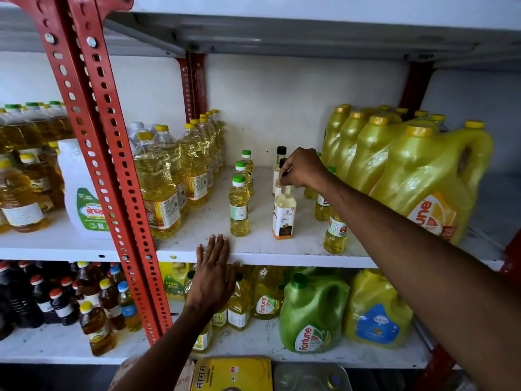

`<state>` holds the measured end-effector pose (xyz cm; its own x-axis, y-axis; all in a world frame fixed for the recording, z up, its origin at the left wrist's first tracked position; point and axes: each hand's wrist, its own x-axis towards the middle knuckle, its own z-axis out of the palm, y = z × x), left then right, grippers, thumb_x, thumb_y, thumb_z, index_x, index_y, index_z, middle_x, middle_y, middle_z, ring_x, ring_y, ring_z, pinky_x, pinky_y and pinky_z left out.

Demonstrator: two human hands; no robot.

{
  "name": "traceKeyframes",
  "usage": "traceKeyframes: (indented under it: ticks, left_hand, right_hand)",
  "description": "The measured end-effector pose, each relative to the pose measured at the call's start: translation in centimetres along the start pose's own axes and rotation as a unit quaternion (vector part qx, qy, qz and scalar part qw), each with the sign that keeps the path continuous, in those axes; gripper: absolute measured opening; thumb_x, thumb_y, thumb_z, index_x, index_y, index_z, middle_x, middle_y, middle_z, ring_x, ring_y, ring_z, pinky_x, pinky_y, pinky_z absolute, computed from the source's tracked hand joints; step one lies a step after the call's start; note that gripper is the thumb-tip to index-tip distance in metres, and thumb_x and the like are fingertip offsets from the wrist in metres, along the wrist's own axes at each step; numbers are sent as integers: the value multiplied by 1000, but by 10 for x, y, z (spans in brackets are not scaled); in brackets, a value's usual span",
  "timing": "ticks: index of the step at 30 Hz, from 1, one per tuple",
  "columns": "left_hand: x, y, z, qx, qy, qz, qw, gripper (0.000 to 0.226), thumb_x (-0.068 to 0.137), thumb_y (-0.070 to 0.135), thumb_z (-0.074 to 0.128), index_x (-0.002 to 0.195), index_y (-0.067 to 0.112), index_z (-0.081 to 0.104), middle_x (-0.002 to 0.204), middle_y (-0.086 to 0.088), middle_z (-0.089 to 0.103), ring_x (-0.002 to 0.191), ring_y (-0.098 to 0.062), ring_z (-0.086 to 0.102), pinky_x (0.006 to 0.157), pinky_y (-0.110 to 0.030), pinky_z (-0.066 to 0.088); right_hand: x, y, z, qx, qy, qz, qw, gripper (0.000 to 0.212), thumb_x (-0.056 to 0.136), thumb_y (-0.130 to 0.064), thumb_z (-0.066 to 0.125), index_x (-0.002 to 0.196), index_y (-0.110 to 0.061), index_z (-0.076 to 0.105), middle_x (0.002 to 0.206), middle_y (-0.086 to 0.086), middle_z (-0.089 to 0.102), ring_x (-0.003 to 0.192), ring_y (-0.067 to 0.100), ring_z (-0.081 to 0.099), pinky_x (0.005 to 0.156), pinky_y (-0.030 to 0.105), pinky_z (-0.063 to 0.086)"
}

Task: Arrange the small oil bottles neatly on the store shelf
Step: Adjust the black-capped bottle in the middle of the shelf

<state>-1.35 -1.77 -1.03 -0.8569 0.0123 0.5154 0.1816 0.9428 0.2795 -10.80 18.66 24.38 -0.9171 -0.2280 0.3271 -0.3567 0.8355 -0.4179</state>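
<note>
On the white middle shelf (253, 251), three small green-capped oil bottles (239, 210) stand in a line running front to back. Right of them is a row of white-labelled bottles with black caps; my right hand (303, 169) pinches the neck of the front one (284, 213), hiding its cap. Two more of these (279, 158) stand behind it. Further right, a third row of small yellow oil bottles (335, 234) is partly hidden under my right forearm. My left hand (212, 266) lies flat, fingers spread, on the shelf's front edge and holds nothing.
Large yellow oil jugs (420, 182) crowd the shelf's right side, tall clear oil bottles (160, 182) its left. A red perforated upright (112, 179) stands at the left front. The shelf below holds a green jug (313, 311) and several bottles. Another shelf hangs overhead.
</note>
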Motion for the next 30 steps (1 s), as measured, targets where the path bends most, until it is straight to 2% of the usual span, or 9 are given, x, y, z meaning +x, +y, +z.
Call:
traceKeyframes:
  ticks: [2, 7, 15, 24, 27, 30]
  left_hand:
    - [0, 0, 0, 2, 0, 1, 1000, 70, 100, 50, 23, 156, 7, 20, 164, -9, 9, 155, -26, -2, 125, -44, -7]
    - [0, -2, 2, -1, 3, 1, 1000, 69, 101, 49, 26, 156, 8, 21, 164, -9, 10, 155, -26, -1, 125, -46, -4]
    - [1, -5, 5, 5, 3, -3, 1000, 68, 102, 49, 27, 156, 9, 20, 164, -8, 11, 155, -23, -2, 125, -44, -6]
    - [1, -3, 2, 3, 0, -5, 1000, 67, 102, 45, 32, 156, 8, 20, 165, -11, 14, 155, -25, -1, 125, -45, -5]
    - [1, -2, 2, 6, -2, -6, 1000, 67, 102, 46, 31, 156, 8, 19, 166, -11, 13, 155, -24, -2, 125, -43, -7]
    - [1, -2, 1, 8, -2, -6, 1000, 68, 102, 47, 30, 156, 8, 19, 166, -12, 13, 155, -25, -2, 125, -44, -7]
  right_hand:
    - [-4, -2, -2, -1, 3, 0, 1000, 32, 70, -12, 82, 101, -1, 78, 103, 11, 78, 73, 13, 58, 90, 32, 55]
    - [-11, -3, -9, 5, 3, 14, 1000, 34, 73, -11, 80, 105, 1, 76, 107, 15, 77, 96, 29, 72, 91, 36, 57]
    - [-18, -2, -9, 10, -3, 37, 999, 42, 72, -17, 83, 108, 1, 73, 107, 18, 75, 102, 34, 70, 94, 40, 57]
    - [-29, -8, -13, 13, -14, 42, 999, 40, 72, -19, 83, 105, 1, 75, 101, 19, 77, 95, 33, 73, 92, 38, 58]
    - [-32, -9, -14, 19, -18, 44, 999, 38, 72, -18, 83, 104, 1, 75, 97, 19, 78, 84, 31, 75, 88, 39, 60]
    - [-34, -10, -16, 31, -23, 44, 998, 35, 72, -15, 84, 102, 3, 76, 95, 19, 78, 65, 27, 69, 84, 39, 62]
